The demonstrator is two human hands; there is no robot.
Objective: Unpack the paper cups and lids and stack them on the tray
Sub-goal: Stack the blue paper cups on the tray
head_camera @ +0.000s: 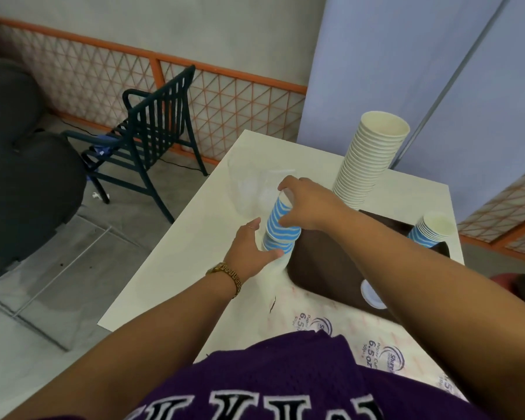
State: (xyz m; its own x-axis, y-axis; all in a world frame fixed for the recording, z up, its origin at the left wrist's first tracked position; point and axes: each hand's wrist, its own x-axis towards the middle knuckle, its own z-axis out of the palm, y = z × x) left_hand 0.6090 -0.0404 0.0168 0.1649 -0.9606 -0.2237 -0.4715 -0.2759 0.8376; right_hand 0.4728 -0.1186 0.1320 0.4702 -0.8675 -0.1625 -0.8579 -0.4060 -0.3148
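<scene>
Blue-striped cup stack (pixel 281 228) held upside down at left edge of brown tray (pixel 325 268). Right hand (pixel 311 206) fingers curled round top, left hand (pixel 250 248) gripping base. Probably light, crushable; best gripped low, gently.

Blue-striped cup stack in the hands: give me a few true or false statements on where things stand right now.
1. Both hands hold the blue-striped cup stack. True: the right hand grips its upper part, the left hand its base.
2. The tall white cup stack lies on its side. False: it stands upright.
3. A second blue-striped stack sits on the brown tray. True.
4. The chair is orange. False: it is dark.
</scene>
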